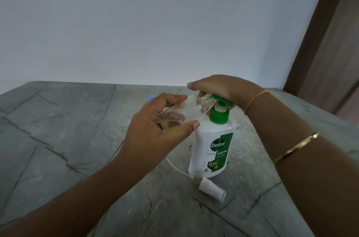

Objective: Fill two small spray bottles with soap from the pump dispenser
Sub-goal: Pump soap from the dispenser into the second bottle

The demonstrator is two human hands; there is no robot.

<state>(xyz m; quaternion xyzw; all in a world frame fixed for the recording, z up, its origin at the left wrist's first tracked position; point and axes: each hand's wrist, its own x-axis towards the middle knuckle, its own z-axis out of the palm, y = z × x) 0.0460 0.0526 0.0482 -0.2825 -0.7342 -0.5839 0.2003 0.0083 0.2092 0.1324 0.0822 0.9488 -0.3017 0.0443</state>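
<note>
both forearms reach in from the bottom corners and meet ahead. the left hand point(155, 128) is turned palm inward, thumb and fingers curled round a tilted clear spray bottle point(186, 108). the right hand point(219, 89) lies palm down, fingers curled over the pump head point(225, 100), thumb stretched leftward.

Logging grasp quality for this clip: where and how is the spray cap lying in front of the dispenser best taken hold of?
Likely pinch the spray cap across its short white body, from above. It lies on its side on the table, close before the dispenser, and its thin dip tube trails left, likely too flimsy to lift by.
</note>
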